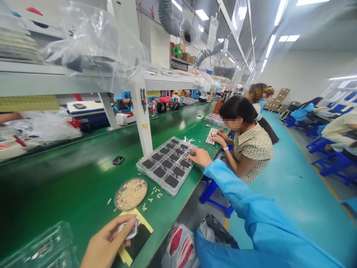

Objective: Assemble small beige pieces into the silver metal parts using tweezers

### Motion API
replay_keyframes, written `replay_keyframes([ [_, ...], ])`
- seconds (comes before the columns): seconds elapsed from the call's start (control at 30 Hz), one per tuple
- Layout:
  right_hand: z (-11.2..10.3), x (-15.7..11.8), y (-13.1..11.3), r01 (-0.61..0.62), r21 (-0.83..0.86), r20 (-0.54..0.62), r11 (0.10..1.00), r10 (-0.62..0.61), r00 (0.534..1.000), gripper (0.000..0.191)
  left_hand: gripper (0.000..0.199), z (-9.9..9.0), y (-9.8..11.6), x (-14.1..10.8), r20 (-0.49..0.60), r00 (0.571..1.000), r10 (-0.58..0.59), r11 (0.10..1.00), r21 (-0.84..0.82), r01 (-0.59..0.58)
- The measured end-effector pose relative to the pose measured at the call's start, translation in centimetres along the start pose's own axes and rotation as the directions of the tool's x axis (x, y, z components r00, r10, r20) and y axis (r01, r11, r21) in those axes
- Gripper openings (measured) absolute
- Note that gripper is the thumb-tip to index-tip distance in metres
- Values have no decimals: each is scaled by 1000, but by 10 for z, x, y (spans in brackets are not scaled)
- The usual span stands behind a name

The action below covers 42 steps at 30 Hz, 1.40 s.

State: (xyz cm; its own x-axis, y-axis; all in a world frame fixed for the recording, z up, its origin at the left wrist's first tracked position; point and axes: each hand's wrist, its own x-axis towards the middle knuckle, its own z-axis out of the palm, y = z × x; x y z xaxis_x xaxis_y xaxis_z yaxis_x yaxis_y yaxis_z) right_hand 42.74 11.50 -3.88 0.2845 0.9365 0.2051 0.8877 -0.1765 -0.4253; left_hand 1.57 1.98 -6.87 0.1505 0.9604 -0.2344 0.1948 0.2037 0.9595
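Note:
At the bottom, my left hand (107, 240) pinches a small whitish part with rounded corners (131, 229) between thumb and fingers. It is above a black and yellow pad (139, 238) on the green bench. My right arm, in a blue sleeve, stretches forward, and my right hand (201, 158) is at the right edge of a clear plastic tray (170, 189). Its fingertips are pressed together over a far compartment; whatever they grip is hidden. Dark square parts (159, 172) fill the tray's compartments.
A round dish (131, 193) holds many tiny beige pieces, with several scattered beside it. A small dark device (118, 160) lies farther back. Another clear tray (41, 247) is at lower left. A white shelf post (141, 119) rises behind the full tray. A co-worker (245, 141) sits beyond my right hand.

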Motion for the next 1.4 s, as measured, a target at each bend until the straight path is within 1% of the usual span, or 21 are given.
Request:
replay_keyframes([
  [0.1,-4,1,0,36,116,-39,993,-32,999,30,60,0,0,0,-23,1000,-19,1000,-4,19],
  [0.17,-4,-4,-3,64,211,-69,975,-50,996,30,59,1,1,-1,-34,999,-33,999,-5,33],
  [0.23,-2,-13,-12,90,320,-71,943,-71,995,34,59,2,2,-1,-38,998,-41,999,-15,41],
  [0.3,4,-27,-29,113,421,-26,900,-113,993,38,59,3,2,-2,-45,998,-52,998,-43,50],
  [0.37,9,-42,-55,128,543,58,830,-189,980,40,59,2,4,-4,-49,995,-83,990,-115,77],
  [0.4,12,-49,-71,128,619,102,775,-241,965,39,59,2,6,-5,-52,994,-95,983,-163,85],
  [0.47,16,-61,-108,81,799,173,595,-357,918,36,57,-2,10,-9,-72,994,-86,965,-256,65],
  [0.53,20,-68,-147,36,886,202,462,-456,867,32,52,-7,16,-12,-112,993,-43,948,-318,6],
  [0.63,30,-74,-202,-34,934,244,357,-564,789,29,44,-17,22,-15,-190,982,13,924,-372,-84],
  [0.7,39,-78,-227,-81,949,259,306,-605,752,28,39,-24,24,-14,-247,969,21,900,-418,-126],
  [0.73,43,-81,-234,-99,950,267,295,-611,746,27,38,-26,23,-14,-278,960,23,885,-442,-149],
  [0.8,52,-87,-241,-131,944,296,304,-598,745,25,36,-31,22,-13,-327,945,27,857,-478,-190],
  [0.87,59,-92,-238,-176,927,346,333,-571,745,25,36,-33,21,-12,-355,934,42,848,-481,-221],
  [1.0,67,-98,-225,-254,894,432,369,-565,703,27,37,-31,22,-12,-379,922,78,877,-414,-244],
  [1.07,69,-101,-223,-248,892,437,379,-577,690,27,36,-29,23,-10,-406,910,85,891,-378,-252],
  [1.17,70,-104,-222,-203,896,419,396,-596,685,27,31,-25,23,-8,-439,895,82,902,-350,-254],
  [1.23,70,-106,-224,-188,891,424,414,-608,671,27,31,-24,21,-7,-440,895,69,911,-338,-236],
  [1.3,70,-108,-225,-201,884,442,422,-616,652,26,34,-24,20,-7,-426,903,56,919,-332,-214],
  [1.4,70,-109,-227,-202,881,451,429,-630,632,26,40,-26,15,-10,-411,908,74,932,-296,-210],
])
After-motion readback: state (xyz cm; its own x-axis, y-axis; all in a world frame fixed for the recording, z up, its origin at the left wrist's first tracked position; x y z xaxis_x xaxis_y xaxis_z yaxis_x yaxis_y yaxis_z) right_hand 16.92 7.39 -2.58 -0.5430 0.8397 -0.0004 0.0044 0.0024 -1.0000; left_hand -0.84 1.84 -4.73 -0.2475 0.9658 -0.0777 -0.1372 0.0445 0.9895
